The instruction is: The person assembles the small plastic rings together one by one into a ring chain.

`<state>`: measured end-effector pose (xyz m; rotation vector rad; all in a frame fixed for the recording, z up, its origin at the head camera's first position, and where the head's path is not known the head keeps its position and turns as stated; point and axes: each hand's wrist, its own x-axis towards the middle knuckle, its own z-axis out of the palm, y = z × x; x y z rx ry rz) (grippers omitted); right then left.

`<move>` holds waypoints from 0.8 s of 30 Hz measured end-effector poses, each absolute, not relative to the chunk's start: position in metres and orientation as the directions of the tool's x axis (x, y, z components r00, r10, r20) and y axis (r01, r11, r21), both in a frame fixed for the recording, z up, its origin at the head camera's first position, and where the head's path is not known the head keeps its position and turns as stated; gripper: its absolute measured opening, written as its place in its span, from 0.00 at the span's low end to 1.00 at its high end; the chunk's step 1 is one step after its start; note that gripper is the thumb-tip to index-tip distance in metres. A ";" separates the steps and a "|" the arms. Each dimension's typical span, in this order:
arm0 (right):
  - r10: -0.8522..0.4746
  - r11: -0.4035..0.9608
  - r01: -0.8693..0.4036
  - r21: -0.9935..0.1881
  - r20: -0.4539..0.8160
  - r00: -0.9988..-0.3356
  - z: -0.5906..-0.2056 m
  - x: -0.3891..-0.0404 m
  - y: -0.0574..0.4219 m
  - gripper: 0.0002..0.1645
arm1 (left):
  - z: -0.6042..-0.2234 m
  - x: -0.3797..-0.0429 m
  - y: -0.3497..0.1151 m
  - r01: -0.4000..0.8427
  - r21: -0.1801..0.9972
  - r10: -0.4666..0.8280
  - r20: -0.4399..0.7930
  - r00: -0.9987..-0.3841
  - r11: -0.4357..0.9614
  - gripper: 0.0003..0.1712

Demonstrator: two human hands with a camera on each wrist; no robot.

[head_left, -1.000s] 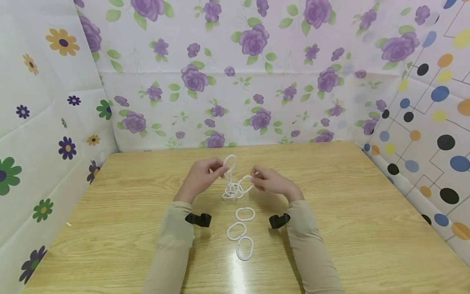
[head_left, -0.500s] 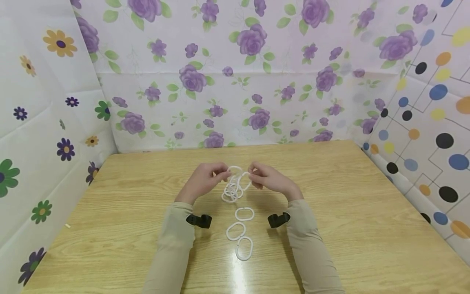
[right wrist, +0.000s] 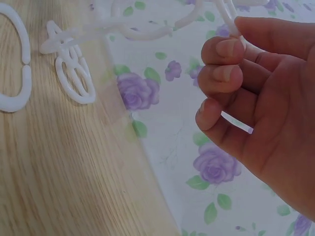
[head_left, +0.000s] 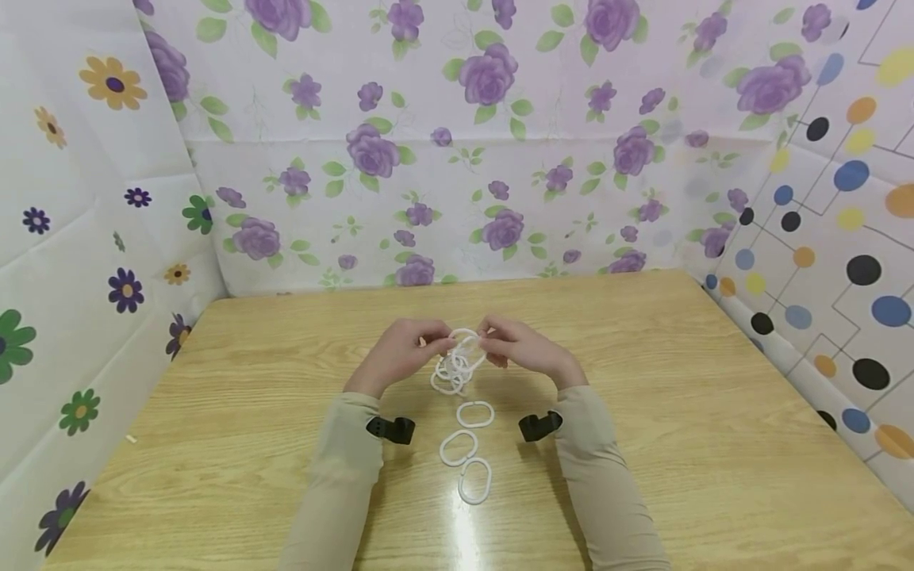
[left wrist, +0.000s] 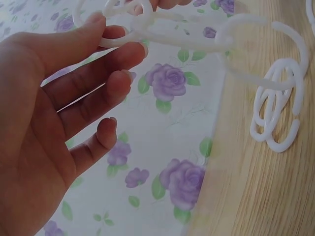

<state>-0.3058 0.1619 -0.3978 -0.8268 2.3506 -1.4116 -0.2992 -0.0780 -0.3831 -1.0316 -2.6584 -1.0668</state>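
Over the middle of the table, my left hand (head_left: 401, 354) pinches a white plastic chain link (left wrist: 114, 43) between thumb and index finger, its other fingers loosely bent. My right hand (head_left: 527, 347) faces it closely, thumb and fingertips pinching another white link (right wrist: 227, 17). The two held links overlap in the head view. Joined links hang from them down to a small bunch (left wrist: 279, 145) resting on the wood. In the right wrist view, the bunch (right wrist: 74, 94) lies left of the right hand.
Three loose white oval links lie in front of the hands: an upper one (head_left: 474, 426), a middle one (head_left: 443, 456) and a lower one (head_left: 474, 502). The wooden table (head_left: 700, 428) is bounded behind by a flowered sheet (head_left: 314, 262). Black wrist cameras sit on both sleeves.
My left hand has come down and right with its link, and my right hand has shifted slightly left. The held links, apart earlier, now overlap. The three loose links stay put.
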 end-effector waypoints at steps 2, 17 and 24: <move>-0.581 0.356 -0.341 -0.870 0.080 -0.810 -0.397 -0.306 0.163 0.08 | -0.383 -0.299 -0.079 0.624 0.579 0.556 0.321 -0.767 0.525 0.10; -0.334 0.345 -0.303 -0.889 0.185 -0.924 -0.394 -0.308 0.165 0.19 | -0.386 -0.301 -0.081 0.586 0.627 0.577 0.253 -0.776 0.513 0.09; -0.390 0.333 -0.335 -0.881 0.195 -0.900 -0.393 -0.307 0.162 0.15 | -0.387 -0.301 -0.080 0.546 0.641 0.564 0.207 -0.800 0.539 0.15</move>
